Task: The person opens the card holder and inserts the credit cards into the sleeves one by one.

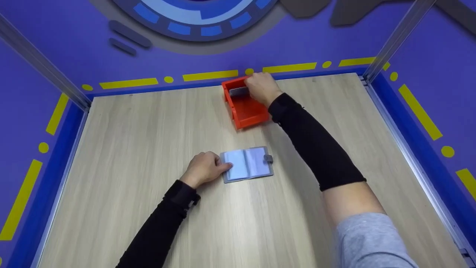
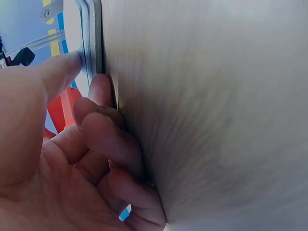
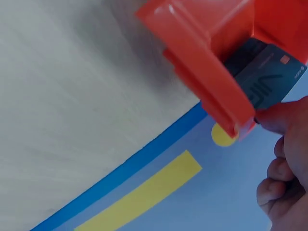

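Note:
An open card holder (image 1: pixel 247 163) with clear sleeves and a snap tab lies flat on the table. My left hand (image 1: pixel 205 168) pinches its left edge, thumb (image 2: pixel 67 70) on the sleeves and a fingertip at the underside; the other fingers are curled against the tabletop. Farther back is a red plastic bin (image 1: pixel 253 121), where my right hand (image 1: pixel 263 87) reaches over the far right corner. In the right wrist view its thumb and finger pinch the corner of a dark card (image 3: pixel 269 77) with large lettering, beside the bin's rim. The hand hides part of the card in the head view.
Purple panels (image 1: pixel 200 61) with yellow marks enclose the wooden table (image 1: pixel 148 126) at the back and sides. The bin stands close to the back panel. Metal rails (image 1: pixel 412 149) run along the table's sides.

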